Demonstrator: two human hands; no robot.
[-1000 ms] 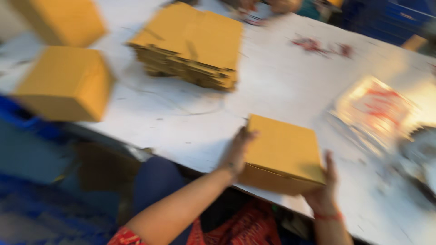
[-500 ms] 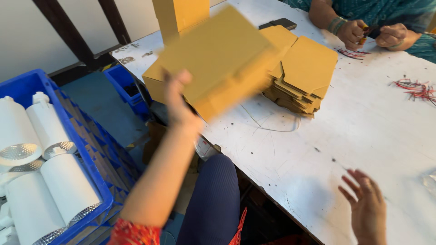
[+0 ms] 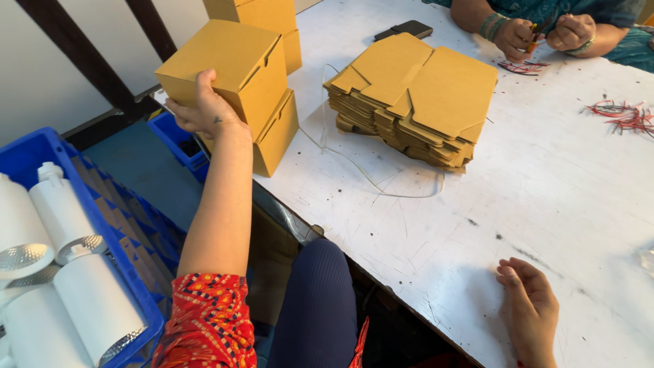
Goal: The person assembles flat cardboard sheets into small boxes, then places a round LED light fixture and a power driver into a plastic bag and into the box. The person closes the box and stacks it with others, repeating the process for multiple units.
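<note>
White table (image 3: 545,204), seen from above, with a blue crate (image 3: 41,146) of white lamp housings (image 3: 82,300) on the floor at its left. On the table's near-left corner stand closed cardboard boxes; the left hand (image 3: 204,109) grips the top box (image 3: 228,68) by its near face, fingers wrapped over the upper edge, setting it on a lower box (image 3: 276,136). The top box sits slightly askew and overhangs toward the table edge, so it could slip off into the crate if released unsquared. Centre: a stack of flat box blanks (image 3: 419,99) with a loose strap (image 3: 368,174). The right hand (image 3: 531,307) rests empty, fingers loosely curled, on the near table edge. Far right: another person's hands (image 3: 545,31) and red wires (image 3: 623,116)
</note>
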